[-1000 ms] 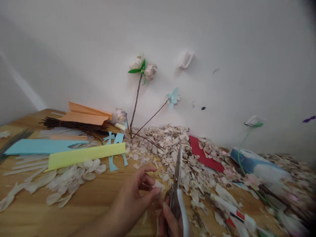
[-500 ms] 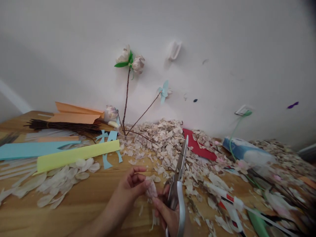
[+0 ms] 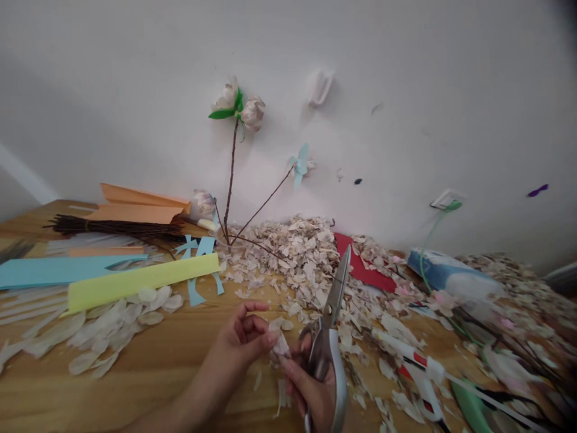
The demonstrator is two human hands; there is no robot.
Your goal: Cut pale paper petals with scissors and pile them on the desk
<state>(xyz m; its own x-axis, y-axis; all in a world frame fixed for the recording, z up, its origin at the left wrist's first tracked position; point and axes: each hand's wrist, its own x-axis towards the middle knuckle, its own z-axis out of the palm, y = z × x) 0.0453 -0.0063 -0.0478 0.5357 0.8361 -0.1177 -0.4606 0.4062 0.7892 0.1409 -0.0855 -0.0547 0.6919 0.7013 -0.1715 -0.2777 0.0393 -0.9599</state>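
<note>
My left hand pinches a small pale petal piece between thumb and fingers, low in the middle. My right hand grips the handles of silver scissors, blades closed and pointing up and away, and its fingertips also touch the petal piece. Both hands hover just above the wooden table.
A heap of pale petal scraps lies behind the hands. Yellow, blue and orange paper strips, loose petals and a bundle of dark twigs lie left. A twig with paper flowers leans on the wall. Red paper, a blue packet and pens lie right.
The view shifted left and down a little. My hands came closer together around the petal piece, and the scissors tilted further right.
</note>
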